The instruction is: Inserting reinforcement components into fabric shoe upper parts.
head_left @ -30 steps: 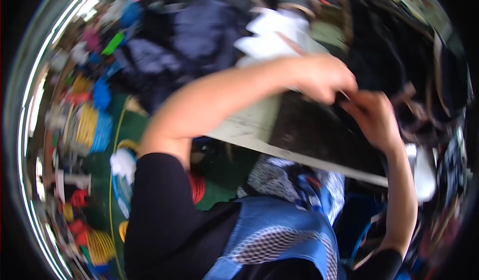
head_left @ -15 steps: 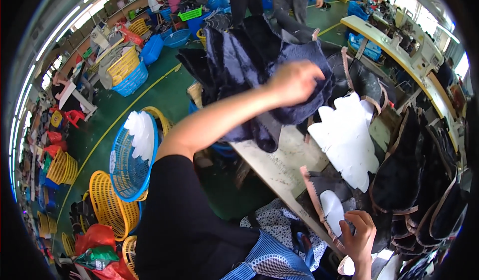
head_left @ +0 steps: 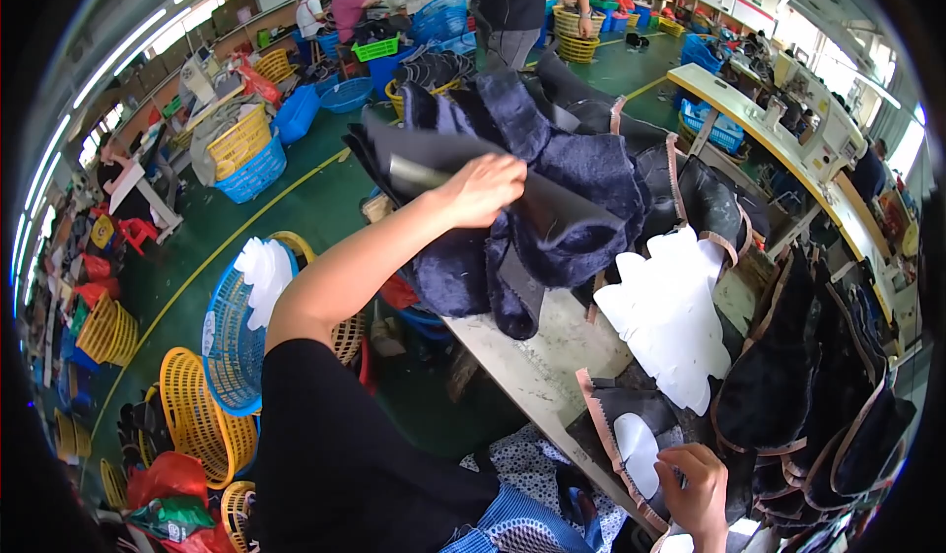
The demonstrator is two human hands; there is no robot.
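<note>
My left hand (head_left: 483,190) is closed on the edge of a dark fur-lined piece (head_left: 572,210), which is lifted and folded so its smooth black side shows. The piece lies over a heap of dark blue-black plush pieces (head_left: 458,272) at the far end of the worktable (head_left: 547,351). My right hand (head_left: 695,494) hovers at the near right, fingers loosely curled and apart. Beside its fingertips is a white oval piece (head_left: 637,449) on a dark piece edged with a pinkish notched strip (head_left: 601,415). A stack of white scalloped sheets (head_left: 665,316) lies between the hands.
Dark edged pieces (head_left: 769,385) hang at the right. On the left stand a blue basket (head_left: 232,341) with white pieces and a yellow basket (head_left: 192,415). A long bench with a sewing machine (head_left: 833,139) is at the far right. A person (head_left: 507,6) stands beyond the heap.
My left hand has moved left and nearer, turning up a fur-lined piece from the heap. The person in pink behind the heap has gone from there. The view has shifted slightly.
</note>
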